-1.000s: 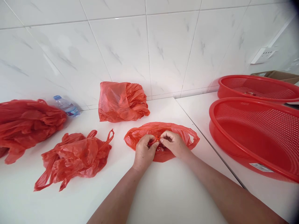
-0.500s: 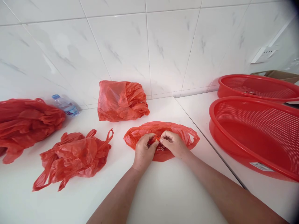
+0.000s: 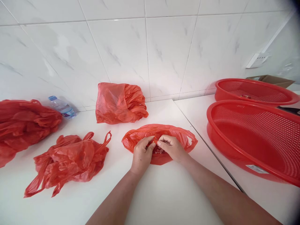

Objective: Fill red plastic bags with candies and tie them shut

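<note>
My left hand (image 3: 142, 155) is closed, pinching a small red packet (image 3: 155, 141) with pale yellow marks between thumb and fingers. Thumb and forefinger of my right hand (image 3: 172, 148) meet at the packet's right side, also closed on it. Both hands are over the mouth of a spread red plastic bag (image 3: 161, 160) on the white table. Small whitish and dark bits (image 3: 159, 150) show inside this bag, too small to name. My fingers hide part of the packet.
A crumpled red bag (image 3: 72, 159) and a larger red bundle (image 3: 25, 125) lie left, beside a water bottle (image 3: 62, 107). Against the tiled wall rests a folded red bag (image 3: 120, 103). Two red perforated baskets, front (image 3: 225, 147) and back (image 3: 222, 93), stand right, near a cardboard box (image 3: 273, 80).
The whole view has shifted slightly, with the scene a little lower and further left. Both hands keep their pinch on the small red packet, with barely any movement over the bag.
</note>
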A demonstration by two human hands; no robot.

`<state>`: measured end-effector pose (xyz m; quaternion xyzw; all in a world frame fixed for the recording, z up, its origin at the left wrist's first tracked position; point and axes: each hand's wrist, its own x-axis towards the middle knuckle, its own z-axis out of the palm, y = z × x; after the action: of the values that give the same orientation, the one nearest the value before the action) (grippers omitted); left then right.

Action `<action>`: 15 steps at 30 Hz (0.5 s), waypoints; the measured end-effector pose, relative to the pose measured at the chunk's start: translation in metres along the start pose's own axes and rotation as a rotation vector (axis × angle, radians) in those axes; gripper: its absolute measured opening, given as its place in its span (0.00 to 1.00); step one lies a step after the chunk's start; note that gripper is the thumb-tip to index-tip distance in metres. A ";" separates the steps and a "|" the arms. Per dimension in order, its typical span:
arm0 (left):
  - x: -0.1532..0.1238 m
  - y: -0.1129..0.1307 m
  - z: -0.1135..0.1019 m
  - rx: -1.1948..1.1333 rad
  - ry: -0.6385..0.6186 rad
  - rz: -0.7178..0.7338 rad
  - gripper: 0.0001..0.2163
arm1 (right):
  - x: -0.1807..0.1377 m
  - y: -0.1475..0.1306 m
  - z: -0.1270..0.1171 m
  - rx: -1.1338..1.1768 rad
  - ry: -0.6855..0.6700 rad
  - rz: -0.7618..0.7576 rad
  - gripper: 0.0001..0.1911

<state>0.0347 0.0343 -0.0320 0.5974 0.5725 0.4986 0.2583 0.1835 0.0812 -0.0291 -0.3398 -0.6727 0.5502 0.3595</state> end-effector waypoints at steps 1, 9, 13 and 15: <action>0.000 0.000 0.000 0.001 -0.004 0.006 0.10 | 0.000 -0.001 0.000 0.006 -0.005 -0.004 0.12; -0.002 -0.006 0.003 0.065 0.063 -0.015 0.16 | 0.000 -0.003 -0.002 0.014 0.031 -0.006 0.12; -0.002 -0.005 0.004 0.094 0.059 -0.010 0.17 | 0.000 0.000 -0.001 -0.003 0.063 -0.002 0.09; -0.003 -0.004 0.004 0.086 0.060 -0.001 0.18 | 0.000 0.000 -0.001 -0.009 0.070 -0.011 0.09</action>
<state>0.0366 0.0336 -0.0381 0.5925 0.6012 0.4910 0.2155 0.1839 0.0817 -0.0290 -0.3567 -0.6640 0.5329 0.3846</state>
